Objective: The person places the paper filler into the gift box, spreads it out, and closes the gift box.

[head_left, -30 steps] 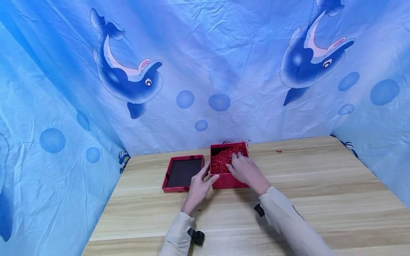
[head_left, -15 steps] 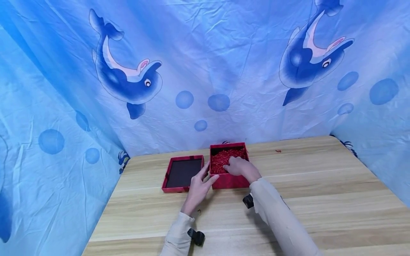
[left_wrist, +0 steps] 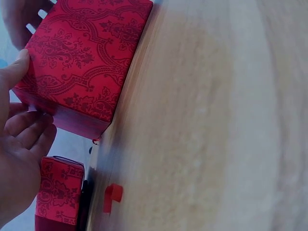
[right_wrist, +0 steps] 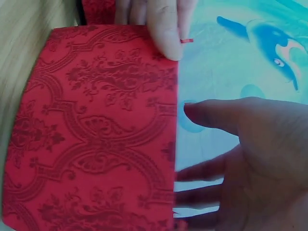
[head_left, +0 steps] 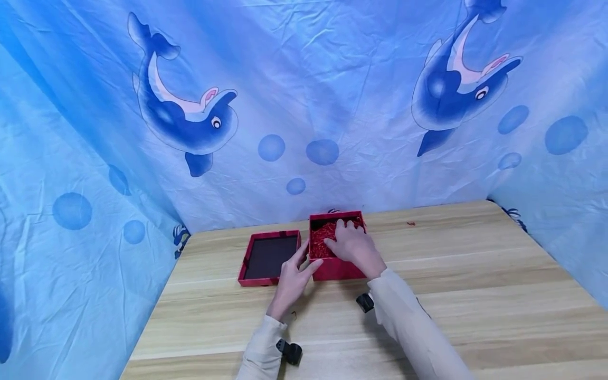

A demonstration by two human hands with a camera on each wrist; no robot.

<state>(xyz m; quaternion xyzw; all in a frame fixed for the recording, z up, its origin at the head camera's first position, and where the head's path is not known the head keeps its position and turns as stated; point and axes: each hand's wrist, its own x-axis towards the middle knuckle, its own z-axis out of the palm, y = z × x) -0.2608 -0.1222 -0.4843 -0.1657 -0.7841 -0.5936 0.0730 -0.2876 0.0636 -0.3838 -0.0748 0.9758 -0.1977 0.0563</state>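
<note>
A red patterned gift box [head_left: 338, 269] stands uncovered near the back of the table, holding red shredded paper [head_left: 321, 244]. My left hand [head_left: 291, 279] holds the box at its near left corner, thumb on the front face and fingers along the left side. Over the opening reaches my right hand [head_left: 355, 246], palm down with fingers spread on the shredded paper. Thumb and fingers stand apart in the right wrist view, the fingertips hidden behind the box wall [right_wrist: 96, 139]. Left of the box lies its lid [head_left: 260, 282], dark inside facing up.
Loose red shreds lie on the wood-grain table [head_left: 456, 295]: one scrap [head_left: 410, 223] at the back right, and a curled strip [left_wrist: 114, 193] near the left hand. A blue dolphin-print curtain [head_left: 294, 105] hangs behind and at both sides.
My right hand has pressed down into the shredded paper, shifted left, then spread its fingers toward the back. The heaped paper sits lower, below the rim. The left hand keeps its place.
</note>
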